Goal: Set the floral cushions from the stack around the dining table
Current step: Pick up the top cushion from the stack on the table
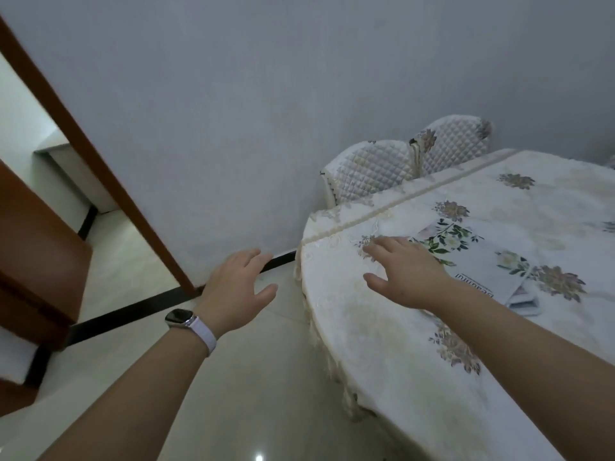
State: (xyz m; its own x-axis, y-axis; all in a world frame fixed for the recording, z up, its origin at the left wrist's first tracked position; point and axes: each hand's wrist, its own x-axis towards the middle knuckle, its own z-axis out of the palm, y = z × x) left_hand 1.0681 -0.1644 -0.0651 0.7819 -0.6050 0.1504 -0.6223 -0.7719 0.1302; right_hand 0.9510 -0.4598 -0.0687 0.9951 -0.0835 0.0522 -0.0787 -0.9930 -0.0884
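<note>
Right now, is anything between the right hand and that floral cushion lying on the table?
Nothing visible. The right hand is open above the tablecloth, and the floral cushion lies right beside it, with nothing on the cloth between them. The left hand is off the table, over the floor.

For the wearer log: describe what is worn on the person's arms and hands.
At the wrist of the left hand is a watch with a dark rectangular face and a white band. The right hand and its wrist wear nothing. No sleeves, gloves or rings show.
</note>
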